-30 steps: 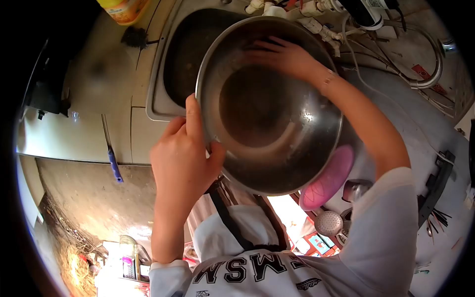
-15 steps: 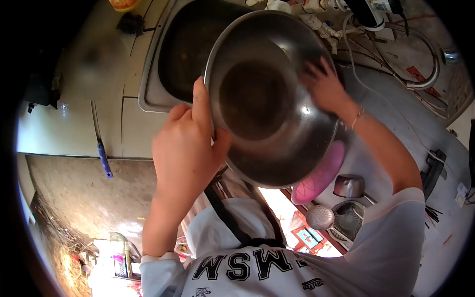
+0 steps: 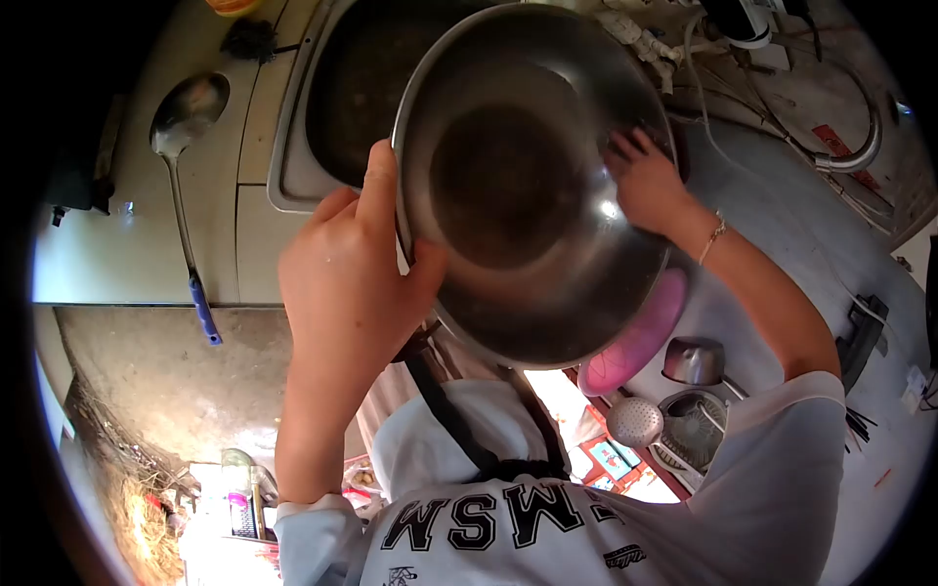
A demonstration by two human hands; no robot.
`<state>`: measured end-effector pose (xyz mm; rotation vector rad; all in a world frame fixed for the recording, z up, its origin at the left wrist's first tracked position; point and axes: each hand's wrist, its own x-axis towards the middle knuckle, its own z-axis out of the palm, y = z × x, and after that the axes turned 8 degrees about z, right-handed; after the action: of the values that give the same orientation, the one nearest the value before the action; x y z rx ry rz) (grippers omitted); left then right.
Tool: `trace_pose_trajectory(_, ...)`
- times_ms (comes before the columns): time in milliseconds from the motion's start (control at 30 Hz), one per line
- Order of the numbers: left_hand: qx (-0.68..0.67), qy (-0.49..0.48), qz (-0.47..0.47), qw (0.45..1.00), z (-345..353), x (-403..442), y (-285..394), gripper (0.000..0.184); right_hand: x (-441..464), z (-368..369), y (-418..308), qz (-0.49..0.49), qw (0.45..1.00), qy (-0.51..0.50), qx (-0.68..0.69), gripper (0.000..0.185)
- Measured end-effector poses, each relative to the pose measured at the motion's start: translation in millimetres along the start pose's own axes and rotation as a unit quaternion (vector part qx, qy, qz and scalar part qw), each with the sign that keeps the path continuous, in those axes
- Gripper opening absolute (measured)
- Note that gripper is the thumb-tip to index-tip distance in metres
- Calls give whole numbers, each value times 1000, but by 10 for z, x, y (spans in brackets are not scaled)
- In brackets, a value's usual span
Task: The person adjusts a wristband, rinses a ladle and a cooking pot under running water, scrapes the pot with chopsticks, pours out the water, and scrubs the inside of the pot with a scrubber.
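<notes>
A large round metal basin (image 3: 508, 303) is tilted in front of me, its inside facing up toward the camera. My left hand (image 3: 357, 254) grips its left rim, thumb inside and fingers along the outer edge. Against the inner right wall lies my right hand (image 3: 645, 181), fingers spread and touching the metal, with a thin bracelet at the wrist. Behind the basin, the metal sink (image 3: 291, 171) shows its left part. A pink oval object (image 3: 640, 337) sits partly hidden beneath the basin's lower right edge.
On the left counter (image 3: 88, 264) lies a large spoon (image 3: 180, 205) with a blue handle, below a dark scrubber (image 3: 249, 39). At right are a metal pot (image 3: 694, 361), a perforated ladle (image 3: 635, 422), a strainer (image 3: 692, 430) and a curved faucet (image 3: 865, 137). Pipes run behind the basin.
My right hand has moved from the basin's upper inner wall down to its right side. The basin has tilted and shifted slightly upward in view, and the spoon's bowl now shows clearly.
</notes>
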<state>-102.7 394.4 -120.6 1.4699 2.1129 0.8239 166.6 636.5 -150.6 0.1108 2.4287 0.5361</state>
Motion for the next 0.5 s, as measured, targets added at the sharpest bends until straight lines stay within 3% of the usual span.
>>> trace_pose_trajectory(33, -3, 7, -2, 1000, 3, -12, 8, 62, -40, -221, -134, 0, 1000, -3, 5, 30)
trace_pose_trajectory(67, -3, 6, -4, 1000, 2, -15, 2, 62, -72, -638, -314, 15, 964, -243, 111, 34)
trace_pose_trajectory(100, -9, 8, -5, 1000, 6, -10, -4, 61, -67, -857, -390, 28, 861, -465, 205, 38)
trace_pose_trajectory(233, -8, 10, 4, 1000, 33, -11, -29, 60, -98, -478, -161, 43, 909, -377, 171, 38)
trace_pose_trajectory(267, -9, 13, 4, 1000, 35, 0, -24, 60, -32, -212, 24, 24, 972, -208, 102, 39)
trace_pose_trajectory(300, -20, 8, -14, 1000, 33, 2, -20, 62, 87, -222, 89, 1, 999, -31, 31, 40)
trace_pose_trajectory(333, -29, 0, -30, 999, 23, -8, -26, 63, 116, -269, 22, 12, 998, -43, 52, 41)
trace_pose_trajectory(367, -28, -4, -31, 999, 18, -21, -15, 63, 102, -355, -109, 59, 954, -269, 120, 42)
trace_pose_trajectory(400, -28, 2, -35, 999, 19, -27, 1, 63, 118, -673, -294, 100, 854, -478, 180, 43)
trace_pose_trajectory(467, -34, 9, -34, 999, 21, -27, -6, 63, -292, -660, -578, -9, 823, -394, 409, 42)
trace_pose_trajectory(500, -34, 9, -37, 999, 17, -38, -23, 63, -257, -652, -571, -11, 823, -396, 408, 42)
